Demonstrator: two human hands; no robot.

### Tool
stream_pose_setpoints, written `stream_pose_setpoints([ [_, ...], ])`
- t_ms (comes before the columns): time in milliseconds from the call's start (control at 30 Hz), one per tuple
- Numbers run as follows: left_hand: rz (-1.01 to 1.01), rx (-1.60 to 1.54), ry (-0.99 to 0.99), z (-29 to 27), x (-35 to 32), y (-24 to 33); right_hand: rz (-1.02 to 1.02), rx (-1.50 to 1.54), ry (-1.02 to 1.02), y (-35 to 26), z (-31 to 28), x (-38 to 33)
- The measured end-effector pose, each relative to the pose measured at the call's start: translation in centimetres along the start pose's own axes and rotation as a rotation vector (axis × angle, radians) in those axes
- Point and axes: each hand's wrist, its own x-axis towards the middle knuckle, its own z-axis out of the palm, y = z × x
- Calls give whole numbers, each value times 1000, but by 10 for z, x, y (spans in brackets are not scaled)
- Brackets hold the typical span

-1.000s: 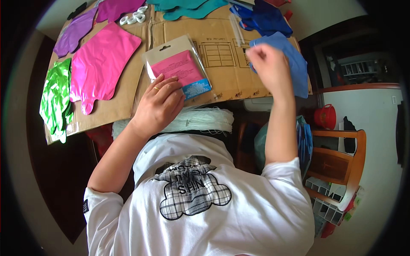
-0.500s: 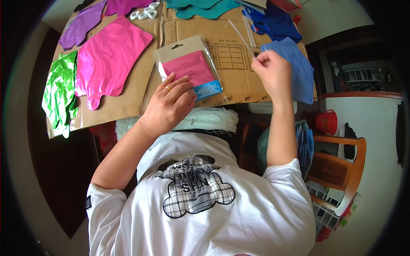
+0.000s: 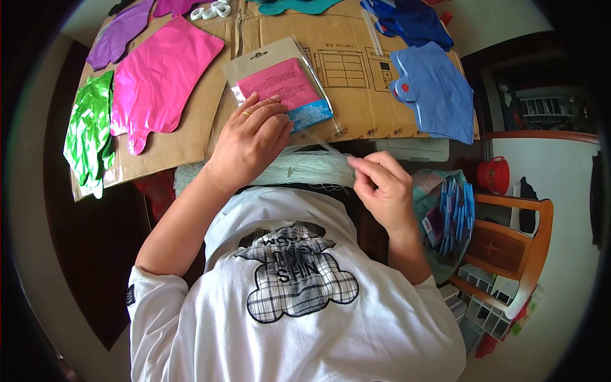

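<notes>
A clear flat packet lies on the cardboard, with a hang-hole card at its top, a folded pink foil piece inside and a blue printed strip below. My left hand grips its lower left part, fingers over the front and thumb along the bottom edge. In a pinch between thumb and forefinger, my right hand holds one end of a thin translucent straw. The straw slants up toward the packet's bottom edge; its far tip is blurred, so I cannot tell whether it is inside.
Flat foil balloons lie around: pink, green, purple, light blue, dark blue and teal. More straws and white rings sit farther back. A bag of blue packets stands by a wooden chair.
My right hand has come down and toward me from the light blue balloon, bringing a straw to the packet's lower edge. My left hand stays on the packet.
</notes>
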Motion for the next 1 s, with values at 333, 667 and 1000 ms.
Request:
stream_pose_setpoints([
  [333, 42, 9, 2, 7, 3, 6, -16, -351, 38, -23, 35, 40],
  [667, -11, -8, -29, 11, 5, 4, -95, -491, 54, 4, 59, 64],
  [1000, -12, -91, 12, 9, 8, 0, -414, -567, 36, 27, 50, 71],
])
